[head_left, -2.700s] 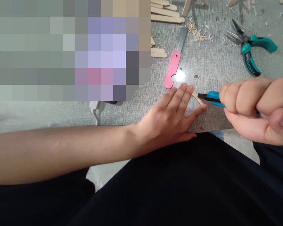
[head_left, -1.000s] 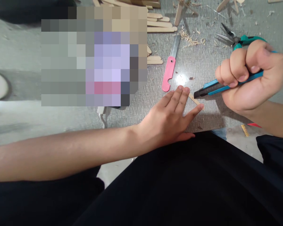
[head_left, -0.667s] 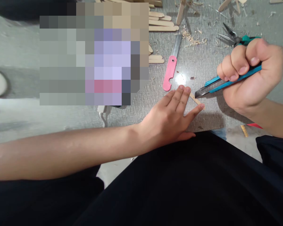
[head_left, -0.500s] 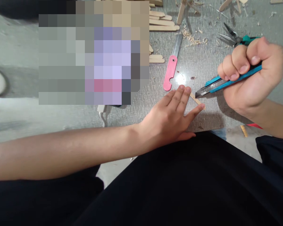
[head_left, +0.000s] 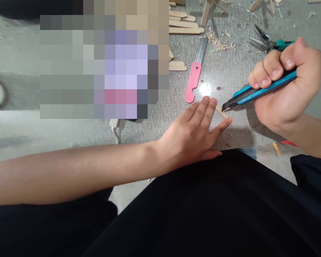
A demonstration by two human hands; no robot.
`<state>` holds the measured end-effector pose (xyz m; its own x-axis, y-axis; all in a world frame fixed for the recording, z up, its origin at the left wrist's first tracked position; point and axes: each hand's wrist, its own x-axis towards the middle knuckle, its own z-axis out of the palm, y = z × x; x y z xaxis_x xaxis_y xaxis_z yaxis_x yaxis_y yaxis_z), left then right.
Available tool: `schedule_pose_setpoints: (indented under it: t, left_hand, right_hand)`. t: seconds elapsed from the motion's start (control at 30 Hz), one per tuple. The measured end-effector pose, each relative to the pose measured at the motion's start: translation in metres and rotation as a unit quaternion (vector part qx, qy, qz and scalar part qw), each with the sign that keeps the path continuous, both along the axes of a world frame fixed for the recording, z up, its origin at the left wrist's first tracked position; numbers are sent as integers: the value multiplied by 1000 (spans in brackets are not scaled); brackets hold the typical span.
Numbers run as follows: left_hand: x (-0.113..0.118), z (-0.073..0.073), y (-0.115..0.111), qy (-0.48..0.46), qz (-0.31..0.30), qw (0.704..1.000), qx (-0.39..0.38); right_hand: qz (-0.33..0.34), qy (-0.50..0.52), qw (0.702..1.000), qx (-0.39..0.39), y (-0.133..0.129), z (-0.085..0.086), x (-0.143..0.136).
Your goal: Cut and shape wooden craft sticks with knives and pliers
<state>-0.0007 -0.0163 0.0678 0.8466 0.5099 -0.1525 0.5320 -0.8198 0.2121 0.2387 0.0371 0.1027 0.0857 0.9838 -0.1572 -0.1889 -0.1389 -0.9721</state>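
Note:
My left hand point(head_left: 191, 134) lies flat on the table, fingers stretched out. Its fingertips and the outstretched finger nearest me press on the two ends of a small, thin craft stick point(head_left: 225, 115). In a closed fist, my right hand point(head_left: 286, 76) grips a blue utility knife point(head_left: 269, 89). The knife's dark blade tip touches the stick, or hovers just over it, between my left fingers; I cannot tell if it has cut in. Just beyond my left fingertips lies a folding knife with a pink handle point(head_left: 193, 82), its blade opened out.
Several craft sticks point(head_left: 186, 24) lie at the back, near a heap of wood shavings point(head_left: 219, 42). Green-handled pliers point(head_left: 271, 44) rest opened beyond my right hand. A white cable plug point(head_left: 114, 123) is left of my left hand. The table edge point(head_left: 238, 147) runs close to my lap.
The utility knife has rolled or tilted slightly, so its blade looks darker now. My right hand has shifted very little; my left hand and the stick stay in place.

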Motion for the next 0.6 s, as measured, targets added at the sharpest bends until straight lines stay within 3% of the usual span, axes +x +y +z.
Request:
schedule_pose_setpoints:
  t: [0.2, 0.4, 0.5, 0.6]
  left_hand:
    - [-1, -1, -1, 5, 3, 1000, -1]
    - [-2, -2, -1, -1, 4, 1000, -10]
    - [-1, -1, -1, 2, 5, 1000, -12]
    - [-1, 0, 0, 1, 5, 1000, -11]
  right_hand:
    - [-38, 19, 999, 1, 6, -12, 2]
    - [-157, 130, 979, 24, 15, -13, 0]
    - [-112, 153, 980, 58, 10, 2, -2]
    - [-47, 55, 990, 125, -5, 24, 2]
